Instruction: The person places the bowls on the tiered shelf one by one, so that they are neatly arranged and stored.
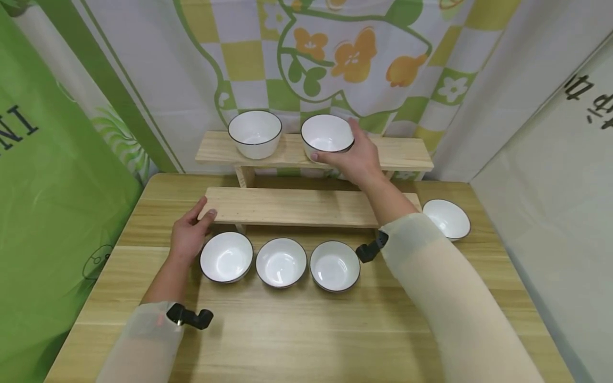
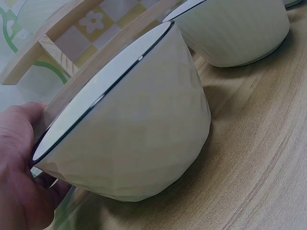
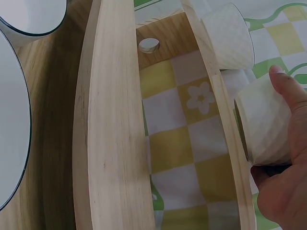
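Note:
On the upper tier of a wooden shelf (image 1: 402, 152), my right hand (image 1: 361, 159) grips a white dark-rimmed bowl (image 1: 328, 133), thumb at the near side and fingers round the right. The right wrist view shows that bowl (image 3: 268, 122) from the side, its base at the board's edge. A matching bowl (image 1: 255, 133) stands to its left on the same tier. My left hand (image 1: 188, 234) holds the left end of the lower tier (image 1: 306, 206). Just beside that hand, a front-row bowl (image 1: 226, 257) covers part of it in the left wrist view.
Two more white bowls, a middle one (image 1: 281, 263) and a right one (image 1: 334, 266), continue the front row on the wooden table (image 1: 297, 335). Another bowl (image 1: 446, 218) sits tilted at the shelf's right end. A patterned cloth (image 1: 249, 58) hangs close behind the shelf.

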Available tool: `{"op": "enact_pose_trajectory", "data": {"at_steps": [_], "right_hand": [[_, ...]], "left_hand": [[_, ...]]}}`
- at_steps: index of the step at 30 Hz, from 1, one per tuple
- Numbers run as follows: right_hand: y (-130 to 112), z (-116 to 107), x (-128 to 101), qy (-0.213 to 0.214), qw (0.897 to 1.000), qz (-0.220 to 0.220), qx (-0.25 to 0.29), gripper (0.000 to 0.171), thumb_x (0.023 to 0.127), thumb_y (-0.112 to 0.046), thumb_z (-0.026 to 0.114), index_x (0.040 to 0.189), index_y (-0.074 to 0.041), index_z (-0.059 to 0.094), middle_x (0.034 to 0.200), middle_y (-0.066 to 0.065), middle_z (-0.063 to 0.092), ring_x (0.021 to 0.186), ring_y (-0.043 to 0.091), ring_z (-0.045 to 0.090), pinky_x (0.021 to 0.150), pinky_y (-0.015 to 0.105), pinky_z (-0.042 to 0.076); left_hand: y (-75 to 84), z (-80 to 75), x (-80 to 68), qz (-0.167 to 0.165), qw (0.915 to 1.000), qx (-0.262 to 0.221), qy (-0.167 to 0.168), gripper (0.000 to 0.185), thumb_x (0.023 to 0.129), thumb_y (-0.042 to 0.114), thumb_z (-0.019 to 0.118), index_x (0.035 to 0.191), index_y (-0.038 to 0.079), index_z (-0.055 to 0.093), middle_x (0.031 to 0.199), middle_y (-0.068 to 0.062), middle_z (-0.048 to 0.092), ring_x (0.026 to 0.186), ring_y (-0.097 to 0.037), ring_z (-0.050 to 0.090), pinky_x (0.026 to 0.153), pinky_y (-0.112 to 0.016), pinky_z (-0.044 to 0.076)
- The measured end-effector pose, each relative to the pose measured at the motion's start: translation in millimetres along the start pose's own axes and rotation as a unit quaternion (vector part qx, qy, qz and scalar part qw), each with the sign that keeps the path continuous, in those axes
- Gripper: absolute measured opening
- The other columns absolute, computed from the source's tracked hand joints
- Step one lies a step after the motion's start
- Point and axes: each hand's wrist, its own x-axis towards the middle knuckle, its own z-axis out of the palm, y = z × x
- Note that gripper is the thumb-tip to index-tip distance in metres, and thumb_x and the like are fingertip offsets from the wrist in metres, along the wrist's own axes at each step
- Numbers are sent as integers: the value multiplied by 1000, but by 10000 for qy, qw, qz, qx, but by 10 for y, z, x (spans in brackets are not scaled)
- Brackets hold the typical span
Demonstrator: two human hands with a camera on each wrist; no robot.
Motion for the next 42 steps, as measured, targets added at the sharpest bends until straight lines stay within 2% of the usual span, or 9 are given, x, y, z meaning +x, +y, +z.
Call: {"op": "enact_pose_trajectory", "data": {"at_steps": [7, 13, 18, 26, 31, 36, 42], "right_hand": [[-27, 43, 35, -73, 9999, -103, 65, 131, 51, -66, 86, 155, -29, 16, 154, 4, 34, 136, 22, 35, 109, 38, 32], [-52, 79, 69, -151, 9999, 30, -4, 133, 50, -70, 84, 156, -30, 15, 155, 4, 31, 138, 21, 32, 110, 36, 31], [-55, 96, 85, -239, 9997, -52, 50, 134, 50, -71, 83, 156, -28, 13, 156, 3, 29, 139, 20, 31, 111, 34, 30], [-48, 97, 80, -392, 9992, -52, 78, 132, 53, -71, 81, 156, -31, 8, 155, 7, 30, 137, 23, 33, 110, 37, 31], [-45, 77, 64, -509, 9986, -61, 90, 134, 54, -72, 80, 156, -33, 3, 156, 8, 28, 139, 23, 30, 111, 38, 29], [-23, 27, 37, -563, 9982, -84, 181, 135, 55, -68, 83, 155, -33, -1, 158, 3, 25, 141, 18, 28, 113, 33, 28], [30, -54, -1, -644, 9956, -106, 676, 135, 58, -58, 86, 155, -31, -3, 159, -6, 20, 143, 10, 23, 114, 25, 25]], "left_hand": [[12, -7, -13, -6, 10000, 47, -42, 63, 85, 53, 67, 142, 36, 45, 152, 10, 36, 124, -14, 52, 93, -32, 51], [27, -10, -21, 5, 10000, 80, -14, 63, 85, 53, 67, 142, 37, 46, 152, 9, 37, 123, -14, 52, 92, -30, 51], [13, -7, 0, -35, 10000, -11, 41, 61, 85, 50, 68, 140, 37, 47, 151, 11, 38, 120, -10, 53, 90, -25, 51], [-30, -1, 45, -117, 9999, -90, 5, 60, 87, 46, 69, 141, 37, 46, 152, 11, 36, 121, -10, 52, 93, -30, 50], [-19, -1, 22, -82, 9999, -53, 23, 60, 85, 49, 69, 140, 38, 47, 151, 11, 37, 117, -7, 54, 91, -27, 51], [-6, -4, 5, -28, 10000, 44, 50, 60, 85, 51, 68, 140, 38, 47, 151, 11, 38, 108, -2, 57, 87, -24, 52], [-13, 1, 24, -84, 10000, 6, 28, 60, 86, 49, 68, 141, 37, 46, 151, 11, 37, 113, -5, 56, 88, -25, 52]]}}
